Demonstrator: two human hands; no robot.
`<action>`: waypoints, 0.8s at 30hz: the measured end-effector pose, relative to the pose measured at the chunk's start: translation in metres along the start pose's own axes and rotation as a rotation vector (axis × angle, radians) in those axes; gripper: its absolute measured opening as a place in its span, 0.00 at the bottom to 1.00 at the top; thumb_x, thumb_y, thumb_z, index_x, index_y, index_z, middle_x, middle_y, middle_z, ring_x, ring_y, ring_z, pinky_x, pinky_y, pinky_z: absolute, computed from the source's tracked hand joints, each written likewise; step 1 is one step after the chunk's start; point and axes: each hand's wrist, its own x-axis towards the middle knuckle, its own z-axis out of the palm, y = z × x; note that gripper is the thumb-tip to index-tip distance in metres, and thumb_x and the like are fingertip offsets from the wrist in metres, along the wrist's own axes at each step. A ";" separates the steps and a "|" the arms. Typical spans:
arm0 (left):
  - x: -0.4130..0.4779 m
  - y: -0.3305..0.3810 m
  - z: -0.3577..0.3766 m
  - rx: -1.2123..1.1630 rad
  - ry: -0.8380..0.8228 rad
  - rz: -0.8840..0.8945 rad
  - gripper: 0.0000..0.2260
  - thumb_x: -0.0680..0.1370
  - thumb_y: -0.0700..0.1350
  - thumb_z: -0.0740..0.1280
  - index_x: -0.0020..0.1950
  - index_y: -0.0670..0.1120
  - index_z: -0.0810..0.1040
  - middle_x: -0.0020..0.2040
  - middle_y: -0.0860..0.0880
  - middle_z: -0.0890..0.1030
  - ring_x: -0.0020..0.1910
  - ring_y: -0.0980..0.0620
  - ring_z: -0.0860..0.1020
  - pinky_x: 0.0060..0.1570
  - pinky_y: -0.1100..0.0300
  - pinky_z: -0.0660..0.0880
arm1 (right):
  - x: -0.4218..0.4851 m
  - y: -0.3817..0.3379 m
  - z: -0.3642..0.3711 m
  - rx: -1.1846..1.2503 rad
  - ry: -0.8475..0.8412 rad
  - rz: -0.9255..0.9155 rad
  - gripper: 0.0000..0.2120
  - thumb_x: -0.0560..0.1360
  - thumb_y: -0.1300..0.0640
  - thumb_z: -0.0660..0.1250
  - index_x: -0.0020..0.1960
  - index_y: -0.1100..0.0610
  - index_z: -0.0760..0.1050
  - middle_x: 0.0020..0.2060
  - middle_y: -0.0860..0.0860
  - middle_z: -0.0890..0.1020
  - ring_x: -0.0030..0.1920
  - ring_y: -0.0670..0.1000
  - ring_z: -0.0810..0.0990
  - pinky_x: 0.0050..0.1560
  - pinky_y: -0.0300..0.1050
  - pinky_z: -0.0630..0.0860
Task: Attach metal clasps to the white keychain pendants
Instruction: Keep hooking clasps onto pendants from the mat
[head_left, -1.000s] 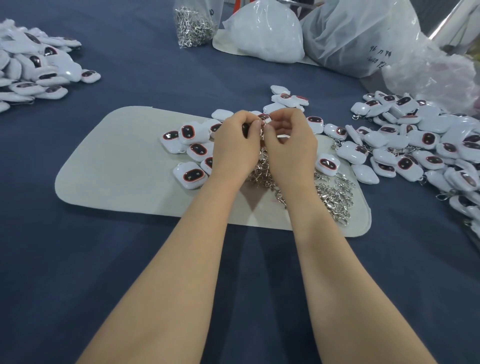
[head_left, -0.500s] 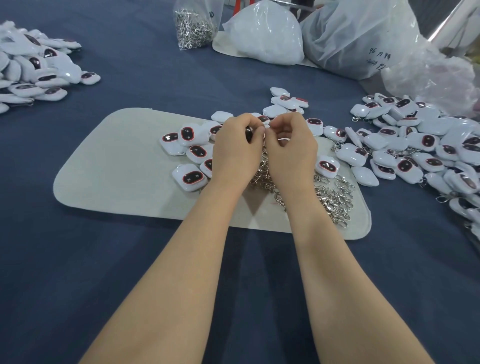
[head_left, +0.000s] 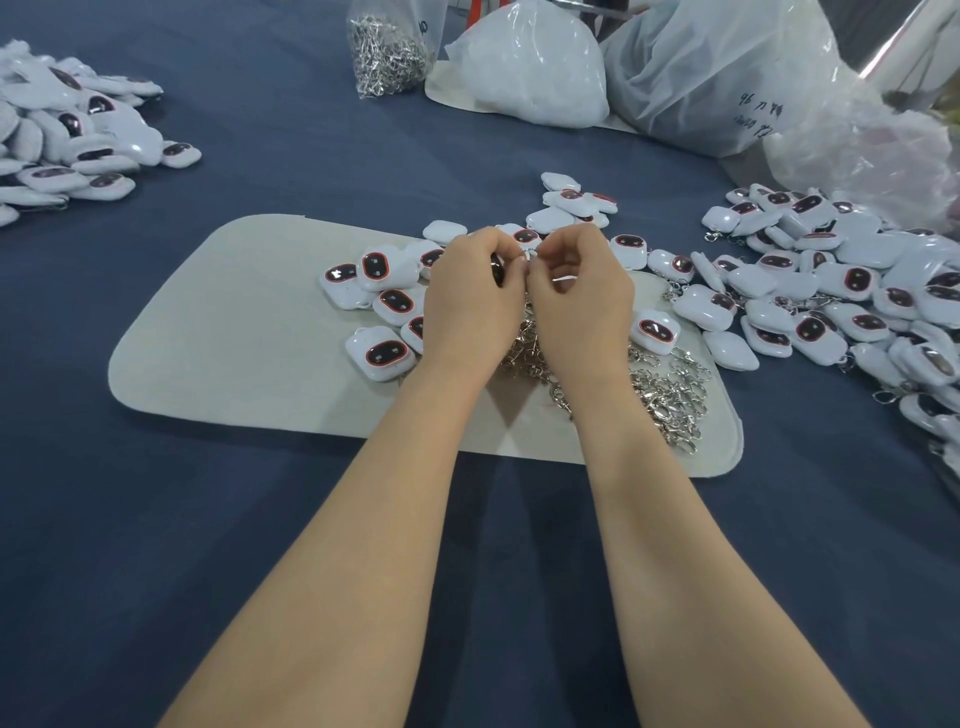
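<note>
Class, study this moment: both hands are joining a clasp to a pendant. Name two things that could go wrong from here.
1. The small clasp is pinched where the left hand and right hand meet; it may slip into the clasp pile below.
2. Loose pendants crowd both wrists; a nudge could push some off the mat.

Dark handwriting on the clear plastic bag (head_left: 727, 78) begins with "96"; the rest cannot be read.

We count two hands (head_left: 470, 296), one mat (head_left: 234, 332), three heaps of pendants (head_left: 831, 291), one pile of clasps (head_left: 670, 395), four bags (head_left: 530, 67).
</note>
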 end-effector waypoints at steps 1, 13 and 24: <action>0.000 0.000 0.000 0.010 0.000 0.003 0.04 0.77 0.41 0.64 0.44 0.48 0.76 0.46 0.49 0.79 0.41 0.53 0.73 0.43 0.61 0.70 | 0.000 0.000 0.000 -0.004 -0.001 -0.002 0.05 0.73 0.66 0.64 0.46 0.58 0.73 0.41 0.49 0.78 0.41 0.48 0.76 0.44 0.36 0.73; 0.001 -0.001 0.000 0.095 -0.005 0.058 0.04 0.78 0.40 0.63 0.45 0.45 0.77 0.48 0.47 0.79 0.45 0.50 0.75 0.45 0.58 0.71 | 0.001 0.002 0.001 -0.025 0.019 -0.011 0.05 0.73 0.67 0.64 0.46 0.60 0.75 0.40 0.49 0.78 0.38 0.46 0.73 0.42 0.32 0.71; -0.001 0.000 0.001 0.185 -0.014 0.123 0.05 0.78 0.40 0.62 0.48 0.43 0.78 0.47 0.49 0.74 0.44 0.51 0.71 0.43 0.57 0.69 | 0.000 0.003 -0.003 -0.045 -0.026 -0.056 0.05 0.70 0.68 0.63 0.42 0.60 0.71 0.38 0.56 0.78 0.39 0.55 0.75 0.43 0.44 0.72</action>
